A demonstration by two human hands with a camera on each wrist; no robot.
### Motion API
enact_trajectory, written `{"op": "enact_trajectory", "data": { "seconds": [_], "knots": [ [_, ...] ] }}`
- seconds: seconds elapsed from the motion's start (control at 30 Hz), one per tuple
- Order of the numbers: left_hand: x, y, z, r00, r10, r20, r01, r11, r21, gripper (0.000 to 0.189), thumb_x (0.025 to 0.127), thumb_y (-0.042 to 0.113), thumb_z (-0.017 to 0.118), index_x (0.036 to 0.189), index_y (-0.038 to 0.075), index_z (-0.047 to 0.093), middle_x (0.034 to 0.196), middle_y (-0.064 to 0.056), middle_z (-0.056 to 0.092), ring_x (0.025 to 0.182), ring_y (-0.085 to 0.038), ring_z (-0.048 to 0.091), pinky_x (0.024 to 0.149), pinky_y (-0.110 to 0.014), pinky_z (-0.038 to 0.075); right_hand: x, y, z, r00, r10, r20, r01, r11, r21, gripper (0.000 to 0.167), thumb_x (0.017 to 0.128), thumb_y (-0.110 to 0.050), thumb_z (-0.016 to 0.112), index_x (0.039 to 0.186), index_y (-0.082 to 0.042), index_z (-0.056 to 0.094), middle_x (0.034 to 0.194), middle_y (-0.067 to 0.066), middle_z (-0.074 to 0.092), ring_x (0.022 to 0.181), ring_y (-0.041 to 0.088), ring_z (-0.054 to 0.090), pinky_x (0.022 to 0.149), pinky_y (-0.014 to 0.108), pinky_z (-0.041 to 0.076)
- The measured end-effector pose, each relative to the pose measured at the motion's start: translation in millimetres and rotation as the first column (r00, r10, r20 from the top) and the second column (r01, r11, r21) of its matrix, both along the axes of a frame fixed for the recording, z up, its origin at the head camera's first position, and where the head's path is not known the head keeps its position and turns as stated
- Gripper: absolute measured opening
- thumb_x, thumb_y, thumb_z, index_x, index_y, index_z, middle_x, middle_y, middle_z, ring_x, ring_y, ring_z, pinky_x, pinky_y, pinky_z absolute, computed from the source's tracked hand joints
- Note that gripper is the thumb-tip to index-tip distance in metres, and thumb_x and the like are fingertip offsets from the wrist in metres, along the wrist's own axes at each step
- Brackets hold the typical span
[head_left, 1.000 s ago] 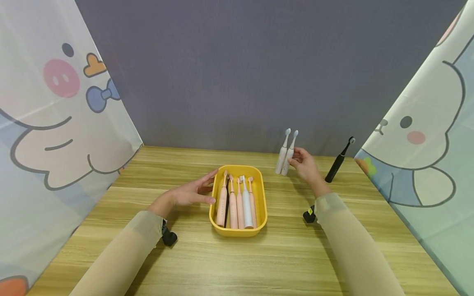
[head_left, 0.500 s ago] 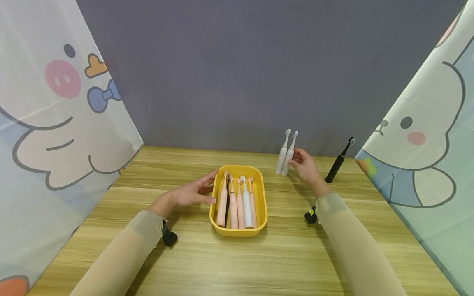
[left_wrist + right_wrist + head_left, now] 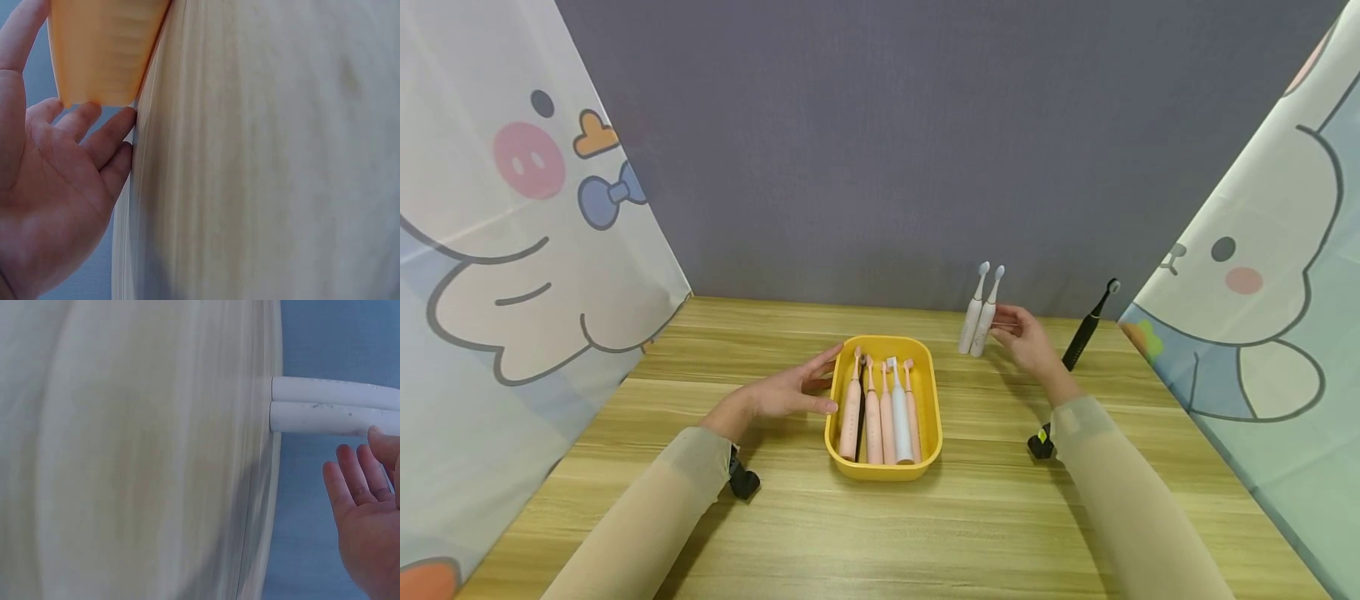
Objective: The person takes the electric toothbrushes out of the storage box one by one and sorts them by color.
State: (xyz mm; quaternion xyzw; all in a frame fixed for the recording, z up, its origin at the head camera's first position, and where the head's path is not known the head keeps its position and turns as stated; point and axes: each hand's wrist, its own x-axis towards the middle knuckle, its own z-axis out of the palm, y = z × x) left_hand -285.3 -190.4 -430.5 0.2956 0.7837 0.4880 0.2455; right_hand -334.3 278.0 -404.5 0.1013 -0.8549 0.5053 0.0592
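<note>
Two white electric toothbrushes stand upright side by side at the back right; the left one [image 3: 970,325] and the right one [image 3: 984,328] lean slightly. My right hand [image 3: 1028,342] is just beside the right one, fingers loosely extended, with the thumb tip [image 3: 376,432] at its handle in the right wrist view. My left hand [image 3: 786,392] has its fingers spread along the left side of a yellow bin [image 3: 883,472]. In the left wrist view, fingertips [image 3: 87,111] meet the bin's wall [image 3: 106,56]. Inside lie several pink electric toothbrushes [image 3: 872,425], a light blue one [image 3: 901,421] and a partly hidden black one.
A black electric toothbrush [image 3: 1081,340] stands upright on the right, beyond my right forearm. The wooden table [image 3: 880,542] ends at a grey back panel [image 3: 880,167]. Cartoon-printed cloths [image 3: 535,275] close in both sides.
My right hand has drawn slightly back and to the right from the white toothbrushes, its fingers loosening; they stay standing. My left hand remains at the bin.
</note>
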Motion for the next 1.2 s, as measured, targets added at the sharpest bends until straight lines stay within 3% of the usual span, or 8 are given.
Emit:
{"op": "enact_trajectory", "data": {
  "seconds": [0.13,0.23,0.43,0.53,0.67,0.83,0.97,1.2],
  "knots": [
    [-0.1,0.4,-0.1,1.0,-0.002,0.001,0.002,1.0,0.004,0.115,0.103,0.027,0.08,0.178,0.029,-0.007,0.186,-0.013,0.01,0.17,-0.046,0.018,0.136,-0.068,0.018,4.5,8.1,-2.0,1.0,-0.003,0.012,0.002,0.999,0.033,0.058,0.114,-0.013,0.06,0.165,0.004,0.039,0.16,0.032,0.054,0.145,0.049,0.056,0.122,0.056,0.049],
    [0.2,0.5,0.2,1.0,-0.003,0.005,0.003,1.0,0.007,0.115,0.103,0.027,0.08,0.178,0.029,-0.006,0.186,-0.013,0.01,0.17,-0.045,0.017,0.136,-0.067,0.017,7.6,14.2,-3.3,1.0,0.003,0.03,-0.004,0.999,0.048,0.058,0.115,-0.017,0.058,0.166,0.003,0.039,0.161,0.031,0.052,0.146,0.049,0.055,0.122,0.055,0.049],
    [0.5,0.0,-0.2,1.0,-0.001,0.007,0.001,1.0,0.005,0.116,0.102,0.028,0.081,0.178,0.028,-0.007,0.186,-0.013,0.009,0.17,-0.046,0.017,0.136,-0.068,0.017,13.3,23.5,-4.9,1.0,0.003,0.028,-0.005,0.998,0.068,0.057,0.116,-0.018,0.057,0.165,0.004,0.039,0.16,0.032,0.053,0.145,0.048,0.056,0.104,0.015,0.053],
    [0.3,-0.1,-0.4,1.0,-0.001,0.008,0.001,1.0,0.004,0.116,0.102,0.028,0.081,0.178,0.029,-0.007,0.186,-0.014,0.009,0.17,-0.046,0.017,0.136,-0.068,0.017,17.7,25.8,-4.6,1.0,0.005,0.029,-0.006,0.998,0.055,0.056,0.115,-0.018,0.06,0.164,0.003,0.042,0.159,0.032,0.055,0.143,0.047,0.059,0.094,0.005,0.049],
    [-0.3,0.2,-0.6,1.0,-0.001,-0.004,0.001,1.0,0.0,0.116,0.102,0.028,0.081,0.178,0.027,-0.007,0.186,-0.014,0.009,0.17,-0.047,0.017,0.136,-0.068,0.017,26.0,24.3,-0.9,0.999,0.03,0.022,-0.031,0.999,0.034,0.054,0.113,-0.015,0.063,0.161,0.003,0.046,0.156,0.032,0.057,0.137,0.043,0.064,0.093,0.007,0.053],
    [-1.0,0.1,-1.2,1.0,-0.003,-0.01,0.003,1.0,-0.002,0.116,0.102,0.028,0.081,0.178,0.026,-0.007,0.186,-0.014,0.008,0.17,-0.046,0.017,0.136,-0.067,0.018,38.0,15.9,4.6,0.996,0.092,0.007,-0.092,0.996,0.006,0.05,0.111,-0.005,0.063,0.157,0.008,0.049,0.151,0.036,0.058,0.122,0.019,0.073,0.094,0.011,0.056],
    [-1.6,-0.3,-1.9,1.0,0.0,-0.016,0.0,1.0,-0.008,0.116,0.102,0.028,0.081,0.178,0.026,-0.007,0.186,-0.013,0.009,0.17,-0.046,0.018,0.136,-0.067,0.018,45.8,6.5,5.4,0.989,0.146,-0.001,-0.146,0.989,-0.032,0.048,0.111,-0.003,0.063,0.155,0.01,0.05,0.15,0.04,0.056,0.11,-0.004,0.069,0.095,0.014,0.059],
    [-1.0,-0.7,-1.7,1.0,0.001,-0.012,-0.001,1.0,-0.005,0.115,0.102,0.027,0.081,0.178,0.028,-0.007,0.186,-0.013,0.009,0.17,-0.045,0.017,0.136,-0.067,0.018,58.4,-13.8,7.8,0.968,0.245,-0.044,-0.249,0.96,-0.127,0.046,0.11,0.003,0.06,0.152,0.017,0.048,0.145,0.047,0.053,0.111,0.003,0.072,0.096,0.019,0.062]
  ]
}}
